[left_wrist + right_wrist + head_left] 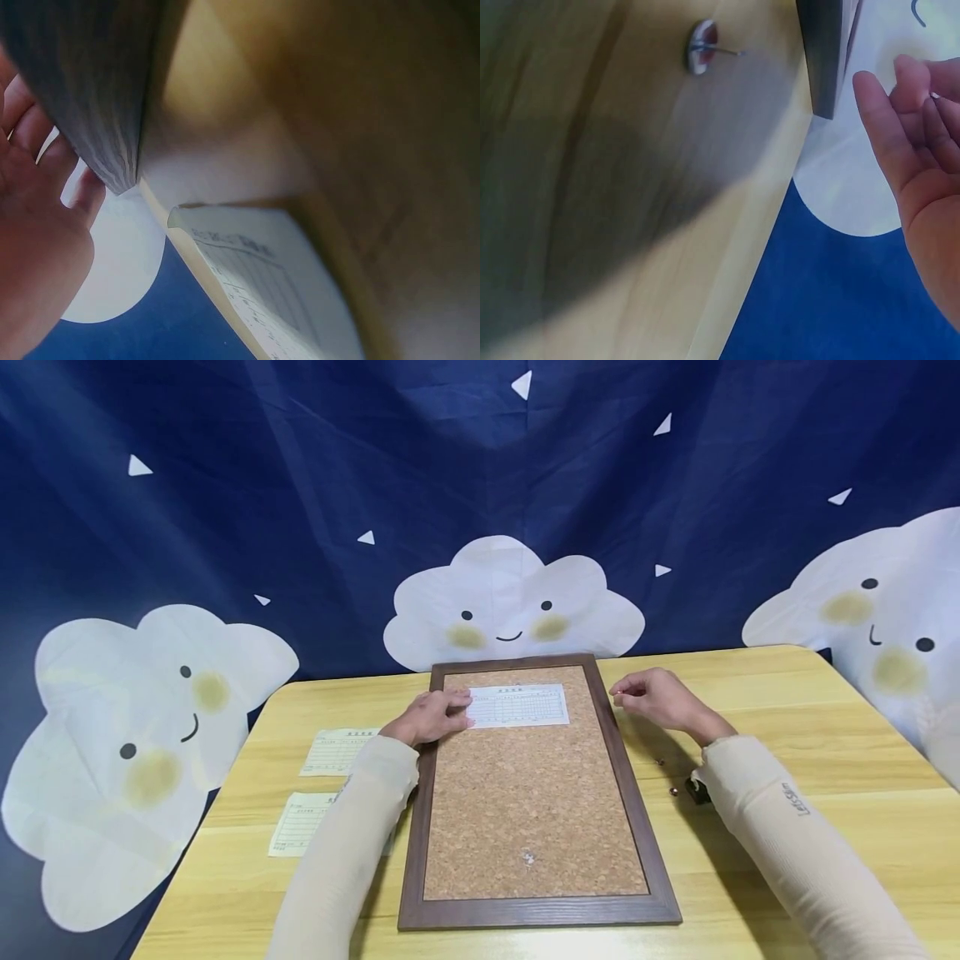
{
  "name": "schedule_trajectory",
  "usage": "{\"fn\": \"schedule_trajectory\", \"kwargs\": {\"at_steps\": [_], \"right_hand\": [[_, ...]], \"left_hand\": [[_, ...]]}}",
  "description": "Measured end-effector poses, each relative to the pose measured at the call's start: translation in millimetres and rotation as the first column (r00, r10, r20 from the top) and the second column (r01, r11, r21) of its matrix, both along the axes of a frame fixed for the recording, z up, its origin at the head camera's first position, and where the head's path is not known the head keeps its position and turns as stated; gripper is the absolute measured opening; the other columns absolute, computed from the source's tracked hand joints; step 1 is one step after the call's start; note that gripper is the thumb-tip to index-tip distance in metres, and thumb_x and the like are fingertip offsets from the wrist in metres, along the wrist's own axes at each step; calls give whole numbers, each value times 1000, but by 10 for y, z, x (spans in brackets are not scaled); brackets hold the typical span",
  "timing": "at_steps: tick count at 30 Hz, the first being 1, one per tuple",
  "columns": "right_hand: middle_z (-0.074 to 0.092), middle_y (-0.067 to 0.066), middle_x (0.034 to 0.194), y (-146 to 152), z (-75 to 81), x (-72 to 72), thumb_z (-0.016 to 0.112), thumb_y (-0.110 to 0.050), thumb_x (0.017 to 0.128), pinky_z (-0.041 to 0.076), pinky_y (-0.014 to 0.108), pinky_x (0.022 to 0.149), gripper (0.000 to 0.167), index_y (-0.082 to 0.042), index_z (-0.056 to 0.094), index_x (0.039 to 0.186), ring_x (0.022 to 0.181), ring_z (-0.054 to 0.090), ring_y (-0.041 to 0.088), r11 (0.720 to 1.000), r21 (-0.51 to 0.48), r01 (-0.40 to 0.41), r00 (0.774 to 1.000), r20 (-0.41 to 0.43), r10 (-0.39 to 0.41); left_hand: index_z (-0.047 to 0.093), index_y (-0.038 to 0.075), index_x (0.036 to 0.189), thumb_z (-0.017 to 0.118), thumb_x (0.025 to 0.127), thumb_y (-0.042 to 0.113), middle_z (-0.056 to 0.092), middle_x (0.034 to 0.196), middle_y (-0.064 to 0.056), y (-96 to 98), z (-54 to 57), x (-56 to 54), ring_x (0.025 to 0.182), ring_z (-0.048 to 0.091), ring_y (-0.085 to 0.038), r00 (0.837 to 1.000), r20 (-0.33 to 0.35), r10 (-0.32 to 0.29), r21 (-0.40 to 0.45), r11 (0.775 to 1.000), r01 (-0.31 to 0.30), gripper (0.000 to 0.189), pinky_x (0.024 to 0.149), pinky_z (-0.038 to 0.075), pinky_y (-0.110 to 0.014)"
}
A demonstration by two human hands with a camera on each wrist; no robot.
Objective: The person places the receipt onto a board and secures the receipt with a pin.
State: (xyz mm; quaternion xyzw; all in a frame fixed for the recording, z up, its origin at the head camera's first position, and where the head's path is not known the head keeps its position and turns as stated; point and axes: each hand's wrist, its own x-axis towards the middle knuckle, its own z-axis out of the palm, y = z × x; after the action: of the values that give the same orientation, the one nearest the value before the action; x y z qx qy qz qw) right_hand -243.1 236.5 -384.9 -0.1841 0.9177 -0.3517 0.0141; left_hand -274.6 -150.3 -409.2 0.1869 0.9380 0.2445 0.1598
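A printed paper slip (517,706) lies across the upper part of a cork board (525,802) with a dark wooden frame. My left hand (429,718) reaches over the frame's left side, its fingers resting on the slip's left end; in the left wrist view that hand (45,202) is partly hidden by the frame's edge. Just beyond the right side of the frame, my right hand (663,697) pinches a small thumbtack (934,95) between thumb and fingertip. Below that hand, a thumbtack (703,46) lies on the table with its pin sticking out sideways.
Two more printed slips, an upper one (333,753) and a lower one (296,827), lie left of the board, partly behind the left sleeve. Loose thumbtacks (673,792) and a small black object (697,791) are by the right forearm. A dark blue curtain (480,468) hangs behind.
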Motion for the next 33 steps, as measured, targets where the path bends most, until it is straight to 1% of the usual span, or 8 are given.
{"fn": "schedule_trajectory", "kwargs": {"at_steps": [3,6,9,12,16,22,28,33], "right_hand": [[74,18,99,-13,5,-8,61,-4,98,57,37,79,22,10,70,114,88,72,31,1000,-11,-11,999,41,11],[73,20,101,-36,17,-19,58,-5,101,58,35,79,25,11,67,117,92,72,34,999,-43,5,996,89,-1],[72,22,99,-61,22,-43,56,-3,101,58,31,77,22,12,66,114,94,70,35,995,-100,25,992,126,-12],[71,26,99,-85,20,-72,54,1,101,59,33,79,18,14,62,110,93,70,35,984,-177,36,987,163,-7],[70,28,100,-107,24,-110,53,4,100,59,32,78,18,16,60,111,86,70,25,969,-240,56,981,196,-8],[72,21,102,-141,53,-145,58,-4,101,56,20,75,29,17,61,120,78,66,7,952,-290,102,968,251,-27],[70,20,107,-183,56,-171,54,0,102,56,24,80,30,17,58,126,80,66,7,940,-319,124,944,329,-13],[69,22,104,-253,54,-209,55,2,100,57,24,79,22,16,58,117,78,64,8,932,-340,128,939,343,-4]], "left_hand": [[49,9,147,65,99,25,38,157,-3,-1,4,-1,150,22,-22,1000,-4,-2,2,1000,2,54,121,19,-41],[50,8,147,65,99,25,39,157,-3,-2,5,1,150,22,-22,1000,-8,-3,4,1000,3,53,120,19,-41],[50,8,147,66,99,25,39,157,-3,-3,2,2,150,22,-22,1000,-9,-1,7,1000,1,53,120,19,-41],[50,8,147,66,99,25,39,157,-3,-3,-2,-1,150,22,-23,1000,-12,-2,8,1000,2,53,120,19,-41],[50,8,147,66,99,25,39,157,-3,-3,-3,-6,150,22,-23,1000,-13,-2,7,1000,2,53,121,19,-41],[50,8,147,65,99,25,38,157,-3,-9,3,-6,149,23,-23,1000,-14,-1,6,1000,1,53,120,19,-41],[51,7,146,65,99,25,38,157,-3,-16,-6,-6,149,24,-23,1000,-25,-10,12,1000,10,52,120,20,-40],[50,7,146,65,99,25,38,157,-3,-13,-16,-6,149,24,-23,1000,-16,-8,13,1000,9,53,120,19,-39]]}}
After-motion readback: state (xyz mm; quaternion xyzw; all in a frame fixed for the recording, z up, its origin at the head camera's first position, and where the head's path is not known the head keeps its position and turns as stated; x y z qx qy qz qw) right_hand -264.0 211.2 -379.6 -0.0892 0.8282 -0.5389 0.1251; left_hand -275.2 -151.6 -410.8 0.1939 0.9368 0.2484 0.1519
